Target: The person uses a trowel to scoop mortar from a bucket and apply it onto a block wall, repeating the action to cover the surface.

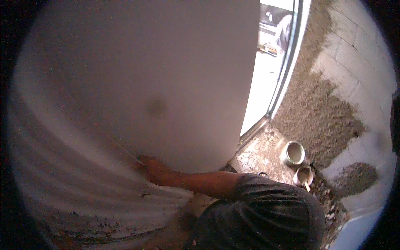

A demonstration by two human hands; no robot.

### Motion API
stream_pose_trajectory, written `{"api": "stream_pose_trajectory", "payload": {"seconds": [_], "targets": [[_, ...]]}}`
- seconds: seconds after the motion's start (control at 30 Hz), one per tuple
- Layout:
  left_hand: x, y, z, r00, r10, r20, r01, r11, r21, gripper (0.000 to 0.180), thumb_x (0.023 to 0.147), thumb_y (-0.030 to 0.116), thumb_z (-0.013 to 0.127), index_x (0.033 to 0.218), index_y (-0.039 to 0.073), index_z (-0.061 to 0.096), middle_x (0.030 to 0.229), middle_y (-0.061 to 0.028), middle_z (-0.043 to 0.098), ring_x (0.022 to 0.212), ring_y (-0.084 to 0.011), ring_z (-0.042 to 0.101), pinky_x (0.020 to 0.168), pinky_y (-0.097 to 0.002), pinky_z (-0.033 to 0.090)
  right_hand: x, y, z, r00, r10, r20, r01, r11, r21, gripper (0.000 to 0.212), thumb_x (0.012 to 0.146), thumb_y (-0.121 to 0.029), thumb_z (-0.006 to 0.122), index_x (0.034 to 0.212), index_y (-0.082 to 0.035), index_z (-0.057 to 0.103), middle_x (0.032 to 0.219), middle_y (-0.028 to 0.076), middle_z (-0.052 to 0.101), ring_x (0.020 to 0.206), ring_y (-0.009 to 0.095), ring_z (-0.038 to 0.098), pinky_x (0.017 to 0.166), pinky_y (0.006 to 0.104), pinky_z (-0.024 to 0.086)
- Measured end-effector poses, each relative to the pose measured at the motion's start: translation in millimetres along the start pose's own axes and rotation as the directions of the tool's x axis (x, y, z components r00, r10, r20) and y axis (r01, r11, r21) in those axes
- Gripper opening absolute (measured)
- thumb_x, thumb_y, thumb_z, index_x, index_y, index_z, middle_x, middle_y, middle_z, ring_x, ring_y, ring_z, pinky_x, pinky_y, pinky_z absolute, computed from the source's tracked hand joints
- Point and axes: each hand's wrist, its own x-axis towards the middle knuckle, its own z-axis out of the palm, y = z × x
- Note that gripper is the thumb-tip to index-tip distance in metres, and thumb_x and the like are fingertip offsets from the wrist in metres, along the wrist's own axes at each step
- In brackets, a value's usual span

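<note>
My right arm reaches leftward from a dark short sleeve. At its end my right hand (pixel 151 168) is closed at a thin pale line (pixel 125 151), where a large smooth grey surface (pixel 179 75) meets a whitish rippled surface (pixel 96 179). The fingers are dim and blurred, so what they grip is hard to make out. Lower down, a shadowed strip of skin seems to be my left forearm (pixel 164 238); its hand is lost in the dark near the bottom edge. Dark dirt specks mark the lower part of the rippled surface.
Two round buckets (pixel 294 153) stand at the right on a mortar-spattered floor (pixel 260 146); a pale handle leans from the smaller one. Behind them rises a block wall (pixel 350 54), partly covered in rough mortar (pixel 316 112). Through a bright framed opening (pixel 262 87) another person (pixel 284 31) shows.
</note>
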Motion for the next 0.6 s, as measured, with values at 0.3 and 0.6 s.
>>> {"api": "stream_pose_trajectory", "payload": {"seconds": [0.3,0.6], "targets": [[-31.2,54.9,56.1,0.970,0.113,0.216,-0.136,0.986,0.092,0.060,0.097,0.042,0.061,0.136,-0.003,0.055,0.127,-0.0211,0.060,0.115,-0.0321,0.057,0.103,-0.0463,0.043,-86.4,61.1,-9.0,0.993,-0.110,0.042,0.113,0.991,-0.074,0.040,0.095,-0.025,0.061,0.128,-0.004,0.059,0.129,0.024,0.057,0.118,0.045,0.056,0.103,0.0532,0.044],[-18.5,66.4,-2.5,0.968,0.216,0.132,-0.244,0.934,0.262,0.058,0.097,0.039,0.062,0.137,-0.002,0.054,0.131,-0.0219,0.058,0.119,-0.0329,0.055,0.105,-0.0472,0.042,-96.4,148.9,5.9,0.961,-0.212,0.179,0.220,0.975,-0.026,0.064,0.093,-0.042,0.064,0.141,-0.003,0.048,0.139,0.024,0.051,0.130,0.042,0.049,0.109,0.0511,0.039]]}}
